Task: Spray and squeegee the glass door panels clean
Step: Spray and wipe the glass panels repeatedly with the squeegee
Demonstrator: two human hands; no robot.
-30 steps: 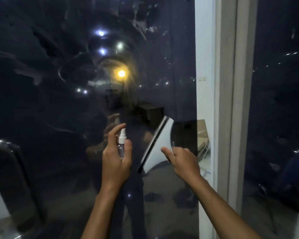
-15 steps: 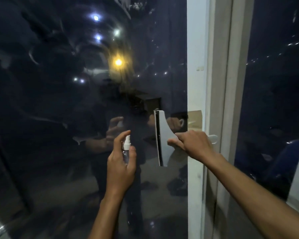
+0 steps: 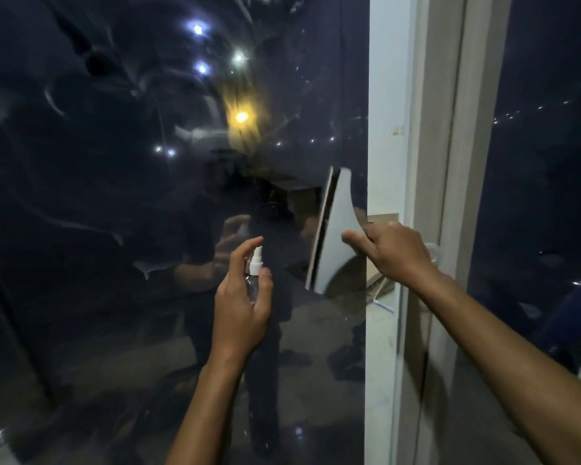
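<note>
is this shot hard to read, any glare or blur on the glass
Head view: dim overall; the glass panel mirrors bright light spots and the person. The right hand on the squeegee and the left hand on the spray bottle look slightly soft.

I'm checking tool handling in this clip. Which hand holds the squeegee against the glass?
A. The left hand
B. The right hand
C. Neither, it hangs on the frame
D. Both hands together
B: the right hand grips the squeegee, while the left hand holds the spray bottle.
</note>
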